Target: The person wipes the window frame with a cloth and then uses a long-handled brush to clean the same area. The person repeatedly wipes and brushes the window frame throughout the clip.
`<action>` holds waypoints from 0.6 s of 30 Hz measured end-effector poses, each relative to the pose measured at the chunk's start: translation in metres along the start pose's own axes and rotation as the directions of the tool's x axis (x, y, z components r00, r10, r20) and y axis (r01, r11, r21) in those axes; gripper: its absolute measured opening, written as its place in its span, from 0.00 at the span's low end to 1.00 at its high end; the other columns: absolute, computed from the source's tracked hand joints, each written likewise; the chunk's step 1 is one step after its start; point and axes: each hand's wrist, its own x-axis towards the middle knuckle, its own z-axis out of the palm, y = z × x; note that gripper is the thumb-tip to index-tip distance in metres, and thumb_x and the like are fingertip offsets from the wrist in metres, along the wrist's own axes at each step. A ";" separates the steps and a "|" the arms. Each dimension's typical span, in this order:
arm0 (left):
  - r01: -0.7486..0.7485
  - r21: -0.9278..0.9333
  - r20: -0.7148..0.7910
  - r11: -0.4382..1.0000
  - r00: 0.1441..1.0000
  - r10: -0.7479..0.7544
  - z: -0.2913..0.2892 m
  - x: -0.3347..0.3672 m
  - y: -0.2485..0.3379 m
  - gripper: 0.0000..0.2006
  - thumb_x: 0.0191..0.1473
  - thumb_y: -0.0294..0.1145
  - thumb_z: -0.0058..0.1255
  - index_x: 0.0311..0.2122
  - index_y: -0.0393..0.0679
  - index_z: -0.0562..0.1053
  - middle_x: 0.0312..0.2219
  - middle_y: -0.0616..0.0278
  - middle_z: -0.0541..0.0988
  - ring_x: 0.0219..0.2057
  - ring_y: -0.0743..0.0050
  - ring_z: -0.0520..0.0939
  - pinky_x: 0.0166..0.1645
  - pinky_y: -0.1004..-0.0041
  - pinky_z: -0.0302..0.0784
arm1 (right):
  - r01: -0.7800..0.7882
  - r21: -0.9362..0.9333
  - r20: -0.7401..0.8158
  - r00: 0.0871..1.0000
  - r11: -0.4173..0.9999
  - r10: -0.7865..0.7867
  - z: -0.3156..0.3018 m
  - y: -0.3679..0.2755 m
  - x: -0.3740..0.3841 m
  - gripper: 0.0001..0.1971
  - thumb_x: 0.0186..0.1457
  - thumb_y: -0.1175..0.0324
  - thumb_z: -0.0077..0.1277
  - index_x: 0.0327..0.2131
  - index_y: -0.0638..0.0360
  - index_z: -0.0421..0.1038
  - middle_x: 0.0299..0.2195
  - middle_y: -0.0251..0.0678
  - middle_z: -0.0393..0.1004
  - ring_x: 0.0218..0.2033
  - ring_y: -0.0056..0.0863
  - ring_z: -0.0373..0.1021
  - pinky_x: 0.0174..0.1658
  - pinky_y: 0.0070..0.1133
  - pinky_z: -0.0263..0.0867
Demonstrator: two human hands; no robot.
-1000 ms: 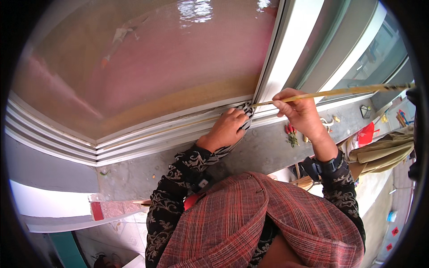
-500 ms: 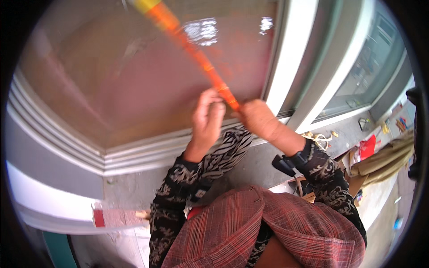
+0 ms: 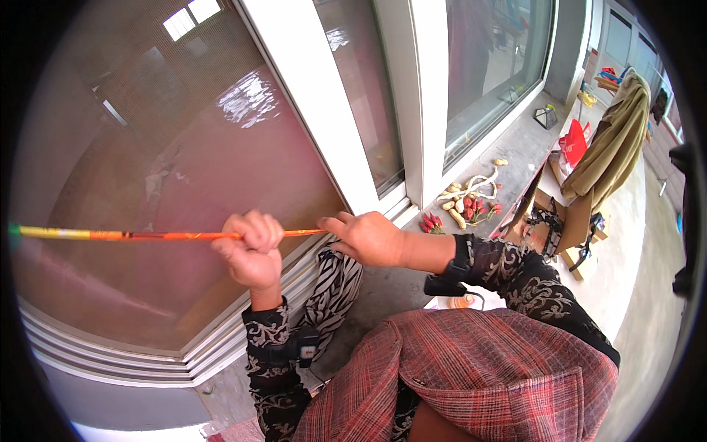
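Observation:
A thin stick [image 3: 169, 236], orange toward my hands and yellow then green at its far end, stretches level out to the left in front of a window pane. My left hand [image 3: 254, 247] is closed in a fist round the orange part. Farther right, my right hand [image 3: 368, 239] pinches the narrow near end between its fingers. Below the hands, a black-and-white striped cloth [image 3: 335, 291] lies bunched against the window frame. Both forearms wear dark patterned sleeves, with a black strap and device [image 3: 445, 283] at the right wrist.
White window posts [image 3: 309, 103] rise just beyond my hands. On the grey sill [image 3: 398, 283] to the right lie tan pods, small red pieces [image 3: 479, 210] and a pale cord. Past them stand a cardboard box [image 3: 578, 221], a red bag [image 3: 573, 144] and a draped olive cloth [image 3: 618, 140].
The stick has swung from an upward slant to level. My left hand, earlier with loosely curled fingers beside it, now grips it. The view has turned toward the right.

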 end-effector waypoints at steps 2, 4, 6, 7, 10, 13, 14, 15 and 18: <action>0.010 -0.014 -0.083 1.000 0.996 -0.011 -0.015 -0.006 0.005 0.29 0.59 0.66 0.32 0.20 0.50 0.52 0.13 0.71 0.52 0.14 0.81 0.49 0.19 0.77 0.46 | -0.003 0.068 0.028 1.000 0.998 0.001 0.002 0.009 -0.026 0.25 0.51 0.66 0.54 0.53 0.56 0.61 0.30 0.42 0.71 0.25 0.44 0.72 0.28 0.34 0.69; 0.005 0.001 -0.114 1.000 0.993 -0.005 -0.032 -0.013 0.014 0.29 0.59 0.65 0.31 0.20 0.50 0.52 0.13 0.72 0.52 0.14 0.81 0.49 0.19 0.77 0.45 | -0.027 0.074 0.032 0.999 0.997 0.025 0.004 0.021 -0.050 0.24 0.51 0.66 0.54 0.53 0.54 0.63 0.30 0.42 0.72 0.25 0.44 0.72 0.28 0.34 0.69; 0.008 0.017 -0.191 1.000 0.982 -0.005 -0.041 -0.026 0.020 0.29 0.60 0.65 0.30 0.19 0.51 0.51 0.13 0.72 0.51 0.14 0.81 0.48 0.19 0.77 0.44 | -0.068 0.079 0.041 0.997 0.995 0.065 0.006 0.032 -0.073 0.23 0.52 0.66 0.53 0.52 0.52 0.64 0.31 0.42 0.72 0.25 0.43 0.72 0.28 0.34 0.69; 0.028 0.012 -0.258 1.000 0.966 -0.024 -0.045 -0.032 0.021 0.29 0.60 0.66 0.30 0.19 0.51 0.51 0.13 0.71 0.51 0.13 0.81 0.48 0.19 0.77 0.43 | -0.096 0.079 0.046 0.995 0.992 0.093 0.007 0.037 -0.084 0.22 0.52 0.66 0.53 0.51 0.51 0.65 0.31 0.42 0.73 0.26 0.43 0.72 0.28 0.34 0.70; 0.024 0.097 -0.393 0.995 0.920 0.016 -0.052 -0.051 0.026 0.30 0.58 0.68 0.28 0.20 0.50 0.51 0.12 0.71 0.52 0.12 0.81 0.47 0.17 0.76 0.42 | -0.164 0.133 0.044 0.986 0.978 0.159 0.010 0.049 -0.112 0.20 0.52 0.68 0.53 0.50 0.52 0.66 0.32 0.42 0.73 0.26 0.43 0.73 0.29 0.33 0.70; -0.050 0.237 -0.507 0.970 0.846 0.168 -0.070 -0.055 0.043 0.30 0.57 0.69 0.28 0.20 0.51 0.51 0.12 0.71 0.51 0.12 0.81 0.48 0.17 0.76 0.43 | -0.224 0.191 0.029 0.974 0.956 0.223 0.013 0.055 -0.132 0.19 0.51 0.74 0.52 0.48 0.54 0.68 0.33 0.44 0.74 0.27 0.42 0.73 0.30 0.32 0.70; -0.064 0.245 -0.525 0.967 0.830 0.188 -0.075 -0.057 0.049 0.30 0.57 0.69 0.29 0.20 0.51 0.51 0.13 0.71 0.51 0.12 0.81 0.48 0.17 0.77 0.43 | -0.245 0.232 0.011 0.968 0.941 0.250 0.015 0.055 -0.137 0.18 0.50 0.77 0.52 0.47 0.56 0.69 0.34 0.44 0.74 0.26 0.41 0.73 0.30 0.31 0.70; -0.043 0.277 -0.537 0.960 0.821 0.192 -0.079 -0.060 0.055 0.30 0.57 0.69 0.29 0.20 0.51 0.51 0.13 0.71 0.51 0.13 0.81 0.48 0.17 0.77 0.43 | -0.280 0.254 0.022 0.958 0.926 0.284 0.016 0.055 -0.141 0.16 0.51 0.78 0.52 0.46 0.57 0.70 0.32 0.44 0.73 0.25 0.41 0.72 0.29 0.29 0.69; -0.028 0.319 -0.613 0.947 0.757 0.228 -0.089 -0.066 0.074 0.30 0.58 0.68 0.30 0.19 0.51 0.50 0.14 0.71 0.51 0.13 0.81 0.48 0.17 0.77 0.44 | -0.245 0.251 -0.042 0.964 0.936 0.264 0.019 0.057 -0.148 0.15 0.51 0.79 0.52 0.44 0.58 0.71 0.29 0.42 0.72 0.26 0.40 0.72 0.29 0.27 0.68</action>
